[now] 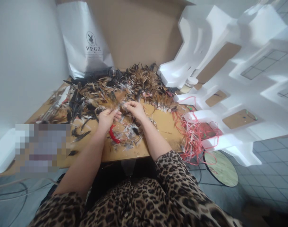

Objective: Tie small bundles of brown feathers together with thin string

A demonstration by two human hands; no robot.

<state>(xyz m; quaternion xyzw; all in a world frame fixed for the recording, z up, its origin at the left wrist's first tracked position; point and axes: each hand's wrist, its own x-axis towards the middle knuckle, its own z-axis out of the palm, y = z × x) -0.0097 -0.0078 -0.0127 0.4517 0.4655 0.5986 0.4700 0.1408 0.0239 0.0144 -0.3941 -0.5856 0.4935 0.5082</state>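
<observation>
My left hand (109,118) pinches the base of a small bunch of brown feathers (114,100) over the middle of the wooden table (166,126). Just to its right, my right hand (134,108) has thumb and index finger pressed together at the same bunch; what exactly lies between them is too small to tell. Behind both hands spreads a large heap of brown and black feathers (145,78). Below them lie a curved red piece (113,135) and a litter of whitish quill scraps (128,134).
A tangle of red and pink strings (193,138) hangs over the table's right edge. White foam packing (238,132) fills the right side, beside a lidded jar (190,83). A silver-white bag (83,41) stands behind. A round board (221,168) is below right.
</observation>
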